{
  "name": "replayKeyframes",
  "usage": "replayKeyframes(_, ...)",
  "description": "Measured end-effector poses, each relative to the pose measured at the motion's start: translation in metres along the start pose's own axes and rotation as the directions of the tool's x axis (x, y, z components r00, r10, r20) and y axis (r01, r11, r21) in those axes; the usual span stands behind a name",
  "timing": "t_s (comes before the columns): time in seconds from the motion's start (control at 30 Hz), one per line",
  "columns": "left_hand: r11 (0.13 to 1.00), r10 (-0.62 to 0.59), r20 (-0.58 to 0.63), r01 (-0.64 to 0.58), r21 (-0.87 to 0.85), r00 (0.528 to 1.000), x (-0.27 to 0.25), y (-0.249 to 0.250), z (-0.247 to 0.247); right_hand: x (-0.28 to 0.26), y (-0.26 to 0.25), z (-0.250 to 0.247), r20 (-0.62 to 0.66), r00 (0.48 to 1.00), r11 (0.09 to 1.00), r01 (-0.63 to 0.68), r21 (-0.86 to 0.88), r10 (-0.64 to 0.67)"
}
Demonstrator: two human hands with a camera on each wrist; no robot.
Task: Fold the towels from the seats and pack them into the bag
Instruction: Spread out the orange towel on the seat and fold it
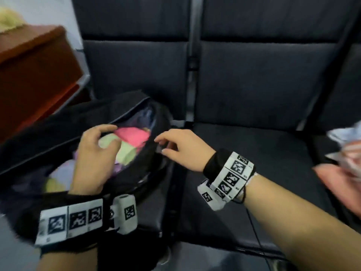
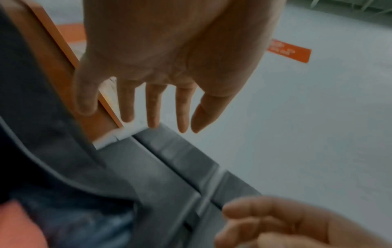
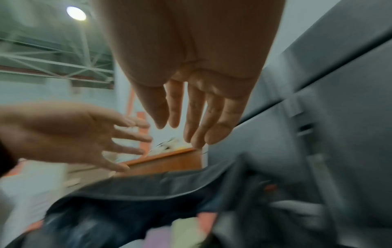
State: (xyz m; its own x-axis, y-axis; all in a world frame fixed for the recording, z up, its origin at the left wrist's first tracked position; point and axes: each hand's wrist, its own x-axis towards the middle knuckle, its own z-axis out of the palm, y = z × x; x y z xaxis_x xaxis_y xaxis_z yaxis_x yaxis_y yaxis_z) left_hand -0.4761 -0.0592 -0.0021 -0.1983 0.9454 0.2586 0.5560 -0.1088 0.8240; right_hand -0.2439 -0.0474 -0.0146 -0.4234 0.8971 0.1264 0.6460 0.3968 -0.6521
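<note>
The bag (image 1: pixel 136 153) sits on the left seat (image 1: pixel 136 75), black, its mouth unzipped and gaping. Inside it are folded towels: a pink towel (image 1: pixel 132 134) on top toward the far end, a pale green towel (image 1: pixel 125 151) against it on the near side, and something lilac (image 1: pixel 64 169) lower down toward the near end (too blurred to say how it is folded). The bag's dark flap (image 1: pixel 117 106) stands up behind the opening.

Over the mouth hangs the left hand (image 1: pixel 93 155), palm down above the green towel. The left wrist view shows its fingers (image 2: pixel 152 104) long and nearly straight, spread apart, with nothing between them. A loose, wide grip holding nothing.

The right hand (image 1: pixel 181 147) is at the bag's right rim, fingers gently bent and pointing left toward the pink towel. From its own wrist view the fingers (image 3: pixel 195 114) hang relaxed and empty; whether the tips brush the rim, I cannot tell.

Out to the right, the next seat (image 1: pixel 254 153) carries more towels at the frame's edge, a pink one (image 1: pixel 340 182) with a pale one (image 1: pixel 345 137) above it, both unfolded heaps. To the left of the bag stands a brown box (image 1: pixel 33 75) with something yellowish (image 1: pixel 7 18) on top.
</note>
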Motion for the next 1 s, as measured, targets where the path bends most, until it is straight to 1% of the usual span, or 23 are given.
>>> replayKeyframes(0.07,0.999,0.051,0.135,-0.052,0.002,0.990,-0.013,0.030,0.066,-0.052,0.032,-0.039,-0.084,0.992,0.995,-0.094,0.024,0.096)
replayKeyframes(0.13,0.997,0.080,0.275,-0.082,-0.004,0.958,-0.032,0.060,0.136,-0.107,0.068,-0.074,-0.189,0.965,0.983,-0.172,0.059,0.180)
replayKeyframes(0.2,0.997,0.077,0.400,-0.073,-0.027,0.913,-0.052,0.089,0.203,-0.159,0.107,-0.104,-0.295,0.919,0.964,-0.242,0.106,0.263)
replayKeyframes(0.27,0.996,0.085,0.495,-0.076,-0.039,0.864,-0.074,0.115,0.264,-0.210,0.147,-0.126,-0.385,0.856,0.938,-0.307,0.159,0.345)
replayKeyframes(0.33,0.994,0.107,0.571,-0.090,-0.059,0.814,-0.098,0.137,0.320,-0.255,0.190,-0.145,-0.448,0.781,0.900,-0.398,0.178,0.434)
replayKeyframes(0.43,0.992,0.124,0.658,-0.104,-0.070,0.742,-0.131,0.160,0.389,-0.310,0.249,-0.168,-0.505,0.652,0.809,-0.557,0.186,0.565)
replayKeyframes(0.53,0.992,0.129,0.707,-0.102,-0.081,0.696,-0.158,0.174,0.444,-0.350,0.298,-0.181,-0.552,0.517,0.689,-0.709,0.153,0.654)
replayKeyframes(0.63,0.989,0.151,0.733,-0.100,-0.113,0.664,-0.179,0.185,0.484,-0.380,0.330,-0.183,-0.578,0.359,0.531,-0.833,0.156,0.733)
replayKeyframes(0.67,0.988,0.157,0.741,-0.103,-0.120,0.653,-0.185,0.187,0.495,-0.388,0.337,-0.183,-0.581,0.324,0.493,-0.856,0.157,0.747)
replayKeyframes(0.73,0.986,0.164,0.755,-0.112,-0.120,0.635,-0.195,0.192,0.511,-0.396,0.347,-0.183,-0.584,0.293,0.451,-0.881,0.142,0.757)
replayKeyframes(0.87,0.986,0.168,0.782,-0.114,-0.124,0.600,-0.209,0.199,0.528,-0.402,0.360,-0.187,-0.597,0.250,0.422,-0.891,0.166,0.763)
replayKeyframes(0.9,0.986,0.165,0.788,-0.116,-0.119,0.593,-0.211,0.200,0.529,-0.403,0.362,-0.189,-0.593,0.252,0.425,-0.889,0.171,0.765)
replayKeyframes(1.0,0.985,0.170,0.794,-0.133,-0.113,0.584,-0.213,0.201,0.527,-0.404,0.367,-0.194,-0.590,0.294,0.468,-0.869,0.164,0.752)
